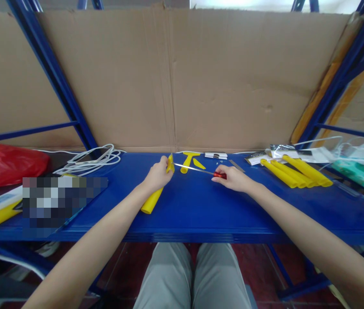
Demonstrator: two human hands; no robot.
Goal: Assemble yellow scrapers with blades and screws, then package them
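Observation:
My left hand (160, 174) is closed around the upper end of a yellow scraper (153, 201), whose tube-like handle slants down toward the front of the blue table. My right hand (231, 177) grips a screwdriver (219, 175) by its red handle. The long metal shaft points left, and its tip meets the scraper's head beside my left fingers. Just behind lie a yellow T-shaped scraper handle (187, 162) and a loose yellow flat piece (198, 164). A few tiny screws (219, 162) and a thin grey blade (236, 165) rest near my right hand.
Several yellow handles (298, 172) lie at the right with plastic packets (283, 151). A small white box (215, 156) sits by the cardboard wall (220, 81). To the left are a coiled white cable (93, 159) and a red bag (9, 166). Blue posts (56, 77) flank the table (197, 214).

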